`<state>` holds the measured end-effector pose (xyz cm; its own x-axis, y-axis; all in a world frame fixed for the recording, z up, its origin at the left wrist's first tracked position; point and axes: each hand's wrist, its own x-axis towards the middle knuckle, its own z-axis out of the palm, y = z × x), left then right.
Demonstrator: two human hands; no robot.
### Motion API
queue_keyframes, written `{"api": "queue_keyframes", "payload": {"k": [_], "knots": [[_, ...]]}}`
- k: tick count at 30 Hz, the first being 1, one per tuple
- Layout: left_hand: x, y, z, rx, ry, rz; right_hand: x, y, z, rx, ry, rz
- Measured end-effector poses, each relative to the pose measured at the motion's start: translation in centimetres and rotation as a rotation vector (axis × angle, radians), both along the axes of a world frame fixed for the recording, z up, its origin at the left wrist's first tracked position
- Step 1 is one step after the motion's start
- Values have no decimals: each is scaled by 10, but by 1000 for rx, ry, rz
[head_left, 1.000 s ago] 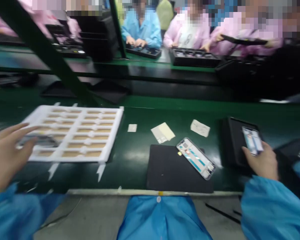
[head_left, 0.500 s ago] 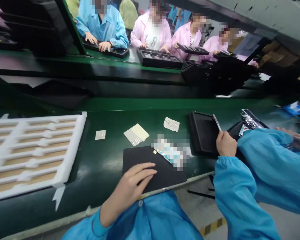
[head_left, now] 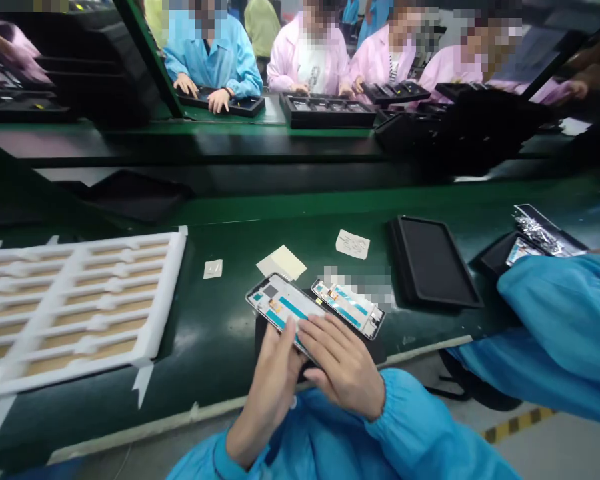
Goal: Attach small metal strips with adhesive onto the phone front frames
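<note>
The flat silver-rimmed phone frame with blue strips [head_left: 283, 305], pinched by the left hand [head_left: 269, 373], lower fingers hidden, while the right hand [head_left: 347, 365] lays fingers together over its four-o'clock end, grip unclear, could strike the similar blue-striped frame [head_left: 347, 309] at three o'clock if that pinch slipped.

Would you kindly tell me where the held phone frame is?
In the head view, the phone frame is just below centre, in the left hand, partly under the right hand, left of another frame.
</note>
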<state>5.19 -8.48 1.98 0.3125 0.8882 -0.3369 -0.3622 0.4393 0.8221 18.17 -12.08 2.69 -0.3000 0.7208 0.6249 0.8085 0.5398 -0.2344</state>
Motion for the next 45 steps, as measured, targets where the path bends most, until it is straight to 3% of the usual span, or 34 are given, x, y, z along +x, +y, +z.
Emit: {"api": "queue_keyframes", "payload": {"k": [2,3,5,7,10,12,16,21,24,26,30,34,37,41,45], "knots": [[-9,7,-8,-44,62,95,26,7,0,-6,42,-109],[-16,11,-12,-57,98,128,48,12,-2,11,55,-241],[-30,19,-18,-34,192,138,101,22,-8,7,23,-650],[-44,24,-18,46,299,45,152,30,-19,-157,-106,-988],[-58,27,-6,232,471,-181,198,36,-35,-422,-228,-1111],[-61,30,4,355,583,-326,207,38,-37,-435,-246,-1079],[-62,40,13,469,698,-524,198,63,-19,-208,-223,-971],[-65,53,9,490,604,-571,172,158,1,-118,-4,-561],[-66,58,3,568,593,-537,153,211,-5,-114,58,-422],[-66,62,-1,653,660,-510,135,226,-11,-121,56,-338],[-65,75,-8,747,796,-636,82,213,-21,-231,30,-70],[-62,86,-12,749,852,-743,35,188,-25,-559,10,245],[-60,88,-16,762,903,-761,18,184,-27,-695,-87,308],[-58,87,-18,780,916,-742,12,185,-27,-647,-323,287],[-57,86,-17,776,921,-721,6,183,-19,-535,-656,353]]}}
